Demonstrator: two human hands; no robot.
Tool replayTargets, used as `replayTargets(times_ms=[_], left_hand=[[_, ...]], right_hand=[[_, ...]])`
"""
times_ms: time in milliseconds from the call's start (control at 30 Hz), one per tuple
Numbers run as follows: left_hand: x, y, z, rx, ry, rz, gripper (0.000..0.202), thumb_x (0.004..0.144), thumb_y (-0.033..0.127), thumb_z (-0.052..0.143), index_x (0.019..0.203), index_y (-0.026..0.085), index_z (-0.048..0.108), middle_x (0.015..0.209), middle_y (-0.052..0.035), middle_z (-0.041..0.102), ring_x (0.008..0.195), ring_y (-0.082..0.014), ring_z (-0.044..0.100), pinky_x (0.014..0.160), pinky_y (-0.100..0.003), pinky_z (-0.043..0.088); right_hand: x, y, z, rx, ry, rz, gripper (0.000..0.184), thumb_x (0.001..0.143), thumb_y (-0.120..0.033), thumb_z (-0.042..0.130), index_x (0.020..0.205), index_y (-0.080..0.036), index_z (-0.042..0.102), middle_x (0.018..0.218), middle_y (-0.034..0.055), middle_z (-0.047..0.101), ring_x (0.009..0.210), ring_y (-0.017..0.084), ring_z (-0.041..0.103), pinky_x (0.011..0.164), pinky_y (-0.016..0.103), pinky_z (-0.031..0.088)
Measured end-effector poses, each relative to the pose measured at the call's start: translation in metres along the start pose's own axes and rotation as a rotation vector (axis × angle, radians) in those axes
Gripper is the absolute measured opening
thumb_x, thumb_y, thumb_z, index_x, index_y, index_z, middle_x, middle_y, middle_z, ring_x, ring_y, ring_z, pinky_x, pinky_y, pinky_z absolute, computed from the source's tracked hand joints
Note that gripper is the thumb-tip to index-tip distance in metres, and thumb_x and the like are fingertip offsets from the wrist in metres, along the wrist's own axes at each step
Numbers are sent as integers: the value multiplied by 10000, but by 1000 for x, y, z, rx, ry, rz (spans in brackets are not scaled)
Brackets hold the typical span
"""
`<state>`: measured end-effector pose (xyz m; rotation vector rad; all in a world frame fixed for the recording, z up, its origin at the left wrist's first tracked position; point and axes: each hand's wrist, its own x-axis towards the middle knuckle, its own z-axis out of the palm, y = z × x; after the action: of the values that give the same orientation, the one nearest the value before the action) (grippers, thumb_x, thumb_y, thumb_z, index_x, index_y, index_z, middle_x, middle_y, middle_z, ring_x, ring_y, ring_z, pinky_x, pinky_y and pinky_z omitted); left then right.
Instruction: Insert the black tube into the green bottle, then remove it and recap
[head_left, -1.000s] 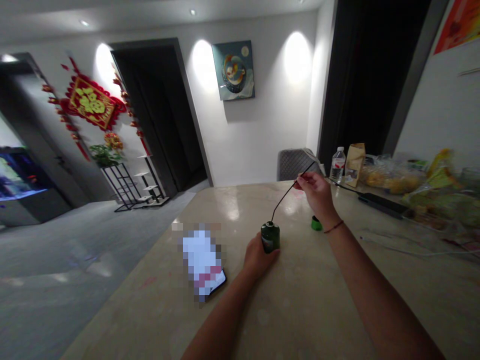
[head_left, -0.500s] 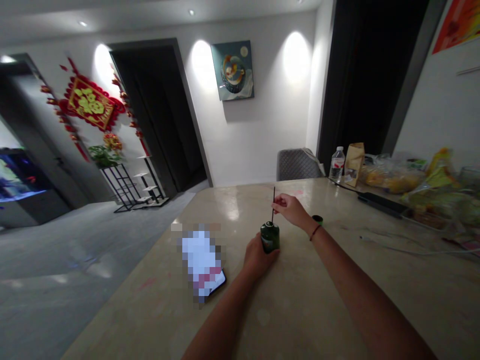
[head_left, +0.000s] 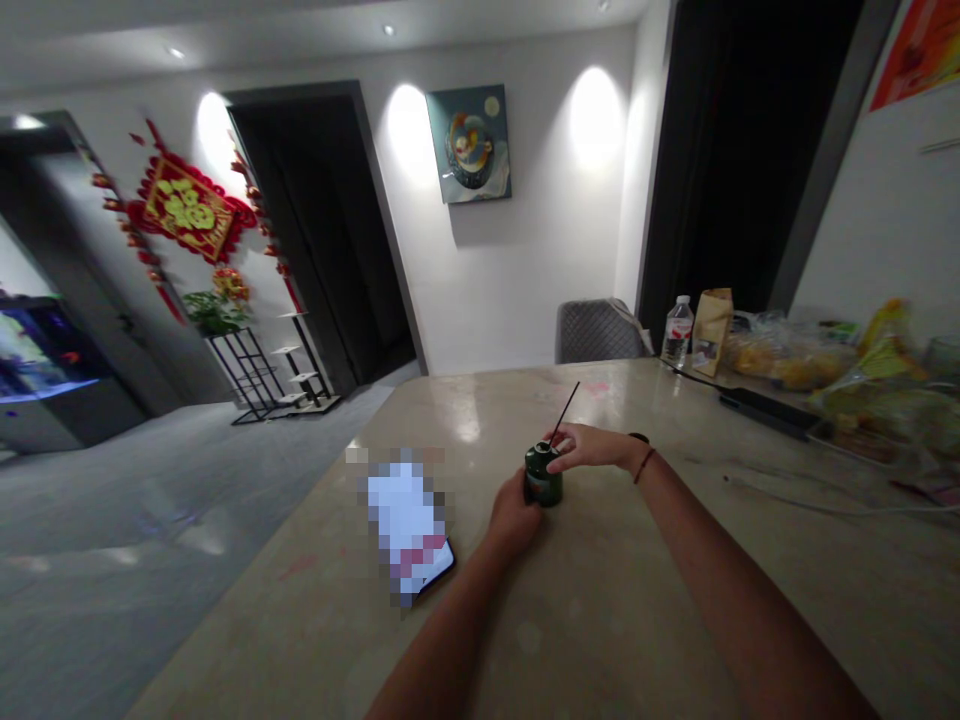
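A small dark green bottle [head_left: 545, 488] stands upright on the table. My left hand [head_left: 514, 515] is wrapped round its left side, with some fingers hidden behind it. My right hand [head_left: 585, 447] holds the bottle's upper right side near the neck, thumb in front and fingers behind. Out of the bottle's mouth sticks a thin dark stick [head_left: 568, 408], leaning to the right over my right hand's fingers. Behind my right wrist a dark round cap [head_left: 640, 438] is partly hidden.
On the table [head_left: 600, 620], a phone [head_left: 439, 570] with a blurred-out screen lies to the left. At the right are a water bottle [head_left: 678, 335], a paper bag [head_left: 712, 330], plastic bags of food [head_left: 795, 360], a black power strip [head_left: 772, 413] and a white cable [head_left: 795, 500].
My right hand has let go of the stick and moved down onto the bottle. The stick has tipped from upright to the right. My left thumb has drawn back from the bottle's front.
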<state>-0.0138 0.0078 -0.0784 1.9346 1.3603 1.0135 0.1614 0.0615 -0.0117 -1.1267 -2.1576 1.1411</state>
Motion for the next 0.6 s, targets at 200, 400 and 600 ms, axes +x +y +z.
replayTargets(times_ms=[200,400,600], left_hand=[[1,-7,4,130,101,-59,421,704,211,514,1121,167,483,1059,-81,595,985,-176,531,875,-287,374],[0,-5,3,204,156,-98,356,712,198,493,1062,133,508,1038,-87,589,980,-170,520,868,-275,374],[-2,-4,1,273,256,-161,355,704,178,484,1052,114,519,1075,-108,560,1037,-189,479,922,-288,328]], right_hand=[[6,19,8,-4,10,-30,712,443,-333,765,1065,-113,494,1043,92,581,956,212,530,861,319,400],[3,33,20,161,-133,80,505,478,-282,732,941,-142,584,977,48,626,916,189,557,864,318,415],[11,43,26,121,-138,38,492,446,-254,744,907,-146,609,933,27,635,891,180,566,874,323,406]])
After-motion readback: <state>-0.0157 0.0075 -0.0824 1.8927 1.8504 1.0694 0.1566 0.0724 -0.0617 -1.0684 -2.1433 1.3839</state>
